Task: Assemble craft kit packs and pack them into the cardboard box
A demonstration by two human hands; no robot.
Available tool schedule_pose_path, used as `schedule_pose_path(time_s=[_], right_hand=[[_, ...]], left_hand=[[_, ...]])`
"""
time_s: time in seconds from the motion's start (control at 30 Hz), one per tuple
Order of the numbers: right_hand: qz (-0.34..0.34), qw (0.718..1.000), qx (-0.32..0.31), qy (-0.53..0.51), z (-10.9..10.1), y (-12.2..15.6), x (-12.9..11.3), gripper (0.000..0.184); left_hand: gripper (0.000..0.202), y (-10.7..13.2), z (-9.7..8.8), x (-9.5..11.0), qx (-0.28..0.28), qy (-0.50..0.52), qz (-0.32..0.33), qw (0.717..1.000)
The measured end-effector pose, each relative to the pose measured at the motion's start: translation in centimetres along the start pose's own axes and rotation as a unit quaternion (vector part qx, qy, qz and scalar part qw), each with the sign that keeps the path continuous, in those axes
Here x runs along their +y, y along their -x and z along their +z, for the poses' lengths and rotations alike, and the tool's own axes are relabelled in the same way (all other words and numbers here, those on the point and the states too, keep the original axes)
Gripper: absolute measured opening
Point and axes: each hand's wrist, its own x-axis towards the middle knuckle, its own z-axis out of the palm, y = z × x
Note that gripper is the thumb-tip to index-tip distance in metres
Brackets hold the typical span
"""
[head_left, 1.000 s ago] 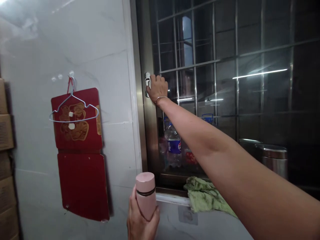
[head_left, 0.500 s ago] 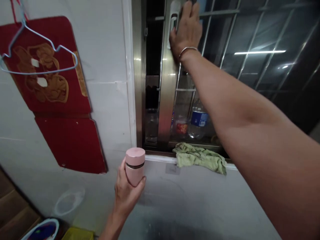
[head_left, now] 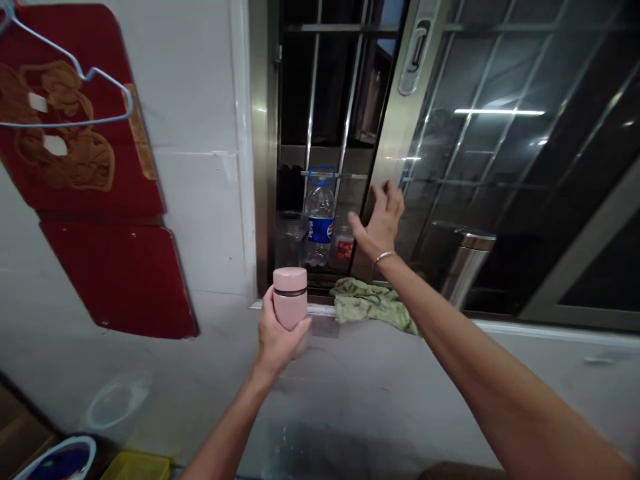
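Note:
My left hand [head_left: 280,340] is wrapped round a pink thermos flask [head_left: 291,308], held upright just in front of the window sill. My right hand [head_left: 383,223] has its fingers spread near the lower part of the sliding window's metal frame [head_left: 393,127]; whether it touches the frame I cannot tell. Through the window's opening stands a clear Pepsi bottle [head_left: 319,230] with a blue label. Beside it are a jar with a red label [head_left: 344,250] and a clear jar [head_left: 290,243]. A crumpled green cloth [head_left: 373,307] lies on the sill below my right hand.
A steel flask [head_left: 467,267] stands at the window on the right. Metal bars [head_left: 313,100] cross the opening. On the left wall hang a red board [head_left: 120,280] and a wire hanger [head_left: 75,123]. A yellow basket [head_left: 137,467] sits at the bottom left.
The window panel has slid right, widening the opening. My right hand has left its handle and come down. My left hand has brought the pink thermos flask closer to the opening.

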Motion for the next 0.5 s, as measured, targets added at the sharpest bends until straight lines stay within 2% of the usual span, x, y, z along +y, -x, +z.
schedule_pose_path(time_s=[0.07,0.13,0.2,0.27,0.37,0.43,0.5], right_hand=[[0.005,0.997,-0.06,-0.055,-1.3,2.9,0.1,0.07],[-0.02,0.973,-0.171,-0.152,-3.0,6.1,-1.1,0.074],[-0.049,0.913,-0.307,-0.264,-4.4,9.3,-2.8,0.091],[-0.009,0.861,-0.375,-0.342,-5.1,11.7,-4.1,0.11],[0.09,0.83,-0.365,-0.411,-4.7,13.3,-4.4,0.126],[0.12,0.823,-0.33,-0.446,-4.0,13.4,-3.7,0.125],[0.119,0.817,-0.314,-0.469,-3.4,13.4,-3.0,0.116]], left_hand=[[0.08,-0.5,2.2,0.9,0.001,0.046,0.004,0.999],[0.078,-0.6,3.9,2.0,0.009,0.109,0.002,0.994],[0.072,-0.4,5.1,2.9,0.001,0.19,-0.005,0.982],[0.064,-0.1,5.7,3.5,-0.031,0.262,-0.013,0.964],[0.049,-0.1,5.7,3.2,-0.084,0.305,-0.028,0.948],[0.044,-0.9,5.2,2.7,-0.11,0.283,-0.024,0.953],[0.042,-2.3,4.4,2.4,-0.116,0.233,0.003,0.966]])
